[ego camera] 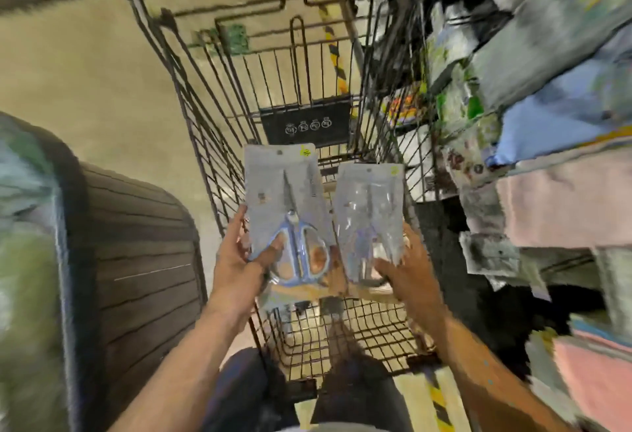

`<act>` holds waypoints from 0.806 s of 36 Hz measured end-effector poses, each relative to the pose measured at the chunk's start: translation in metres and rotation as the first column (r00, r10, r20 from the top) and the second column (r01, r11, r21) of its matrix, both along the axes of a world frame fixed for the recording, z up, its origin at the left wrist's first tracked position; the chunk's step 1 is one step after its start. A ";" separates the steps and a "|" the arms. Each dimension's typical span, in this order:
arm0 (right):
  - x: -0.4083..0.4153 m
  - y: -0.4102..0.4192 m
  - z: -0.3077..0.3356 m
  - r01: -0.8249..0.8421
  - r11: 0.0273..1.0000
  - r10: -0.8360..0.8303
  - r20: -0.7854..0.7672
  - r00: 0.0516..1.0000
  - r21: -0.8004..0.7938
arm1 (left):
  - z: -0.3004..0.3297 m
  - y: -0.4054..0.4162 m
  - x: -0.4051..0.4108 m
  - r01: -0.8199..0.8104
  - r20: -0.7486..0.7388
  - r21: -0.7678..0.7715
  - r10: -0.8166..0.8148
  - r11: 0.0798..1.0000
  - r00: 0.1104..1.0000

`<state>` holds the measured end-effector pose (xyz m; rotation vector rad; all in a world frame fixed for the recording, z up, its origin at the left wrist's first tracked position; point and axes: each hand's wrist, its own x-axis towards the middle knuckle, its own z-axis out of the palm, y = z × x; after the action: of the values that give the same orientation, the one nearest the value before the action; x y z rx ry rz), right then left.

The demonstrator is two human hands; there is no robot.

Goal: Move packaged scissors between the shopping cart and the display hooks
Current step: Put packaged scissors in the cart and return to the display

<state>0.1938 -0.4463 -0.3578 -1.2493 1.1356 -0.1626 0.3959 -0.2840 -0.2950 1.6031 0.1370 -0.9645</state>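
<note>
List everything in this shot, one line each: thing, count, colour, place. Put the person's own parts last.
packaged scissors, left pack: one, pale card, blue-handled scissors showing, held upright over the cart.
packaged scissors, right pack: one, pale card under glare, contents hard to make out, held upright beside the first.
shopping cart: one, dark wire, centre, below both packs.
black panel: one, white pictograms, on the cart's far end.
shelf goods: several, blue, pink, grey, green, blurred, along the right.
dark ribbed bin: one, brown-black, on the floor at left.
floor: beige, with a yellow-black stripe.
left hand: grips the left pack's lower edge.
right hand: holds the right pack's lower edge.
</note>
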 end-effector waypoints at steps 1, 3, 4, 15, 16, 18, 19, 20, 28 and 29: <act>-0.005 0.003 0.018 0.001 1.000 0.000 0.014 1.000 -0.028 | 0.015 0.003 0.001 0.017 0.006 -0.021 -0.017 1.000 1.000; -0.016 0.012 0.048 -0.006 0.994 0.007 0.013 1.000 -0.109 | 0.043 0.010 0.004 0.065 0.037 -0.061 -0.063 0.996 0.997; -0.019 0.019 0.063 0.009 0.991 -0.006 0.017 1.000 -0.134 | 0.057 0.014 0.005 0.101 0.062 -0.087 -0.096 0.991 0.993; -0.032 0.129 0.154 0.388 0.887 -0.344 0.202 0.917 -0.250 | 0.135 0.084 0.013 0.399 0.232 -0.226 -0.349 0.888 0.908; -0.032 0.140 0.161 0.418 0.875 -0.369 0.221 0.903 -0.246 | 0.136 0.090 0.013 0.418 0.230 -0.226 -0.368 0.880 0.901; -0.034 0.160 0.173 0.486 0.830 -0.426 0.252 0.869 -0.273 | 0.141 0.098 0.011 0.432 0.220 -0.227 -0.386 0.873 0.896; -0.037 0.168 0.177 0.521 0.802 -0.458 0.258 0.851 -0.294 | 0.144 0.100 0.010 0.436 0.213 -0.236 -0.391 0.868 0.895; -0.039 0.175 0.181 0.552 0.775 -0.486 0.267 0.832 -0.308 | 0.146 0.102 0.009 0.443 0.209 -0.247 -0.399 0.862 0.893; -0.091 0.218 0.206 0.708 0.617 -0.628 0.327 0.706 -0.342 | 0.172 0.102 -0.008 0.538 0.274 -0.263 -0.473 0.801 0.838; -0.100 0.222 0.207 0.722 0.598 -0.643 0.331 0.691 -0.348 | 0.176 0.100 -0.013 0.546 0.281 -0.277 -0.477 0.791 0.833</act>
<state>0.0934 -0.2241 -0.1510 -1.0914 1.4309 -1.1775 0.3828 -0.1840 -0.1194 1.4117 -0.6172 -1.1577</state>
